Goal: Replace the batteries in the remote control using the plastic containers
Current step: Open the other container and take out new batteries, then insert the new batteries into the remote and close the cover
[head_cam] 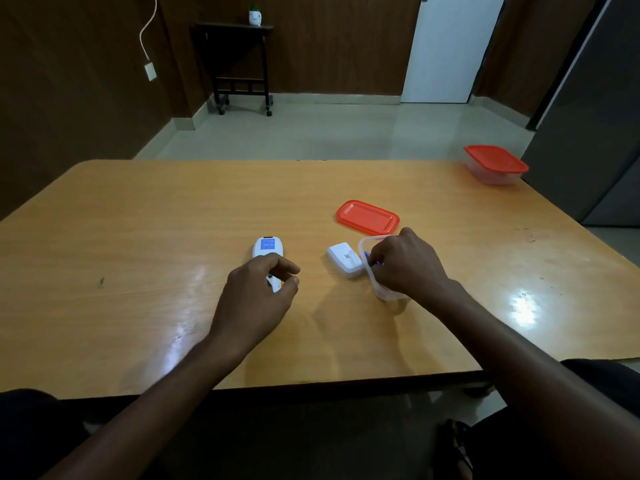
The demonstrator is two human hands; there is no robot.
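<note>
I am watching the white remote [267, 248] lying face down on the bench [138, 237], its near end under my left hand [258, 296], whose curled fingers are touching it. Its battery cover [344, 259] is lying just beside the open clear container [381, 292], where my right hand [407, 263] is pinching a purple battery [367, 255]. The orange lid [367, 217] is lying behind; a lidded container [495, 164] is sitting far right.

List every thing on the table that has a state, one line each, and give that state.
remote control: face down, left hand over its near end
battery cover: off, lying loose
open container: lid off, right hand inside, pinching a purple item
orange lid: flat on table
far container: lid on
</note>
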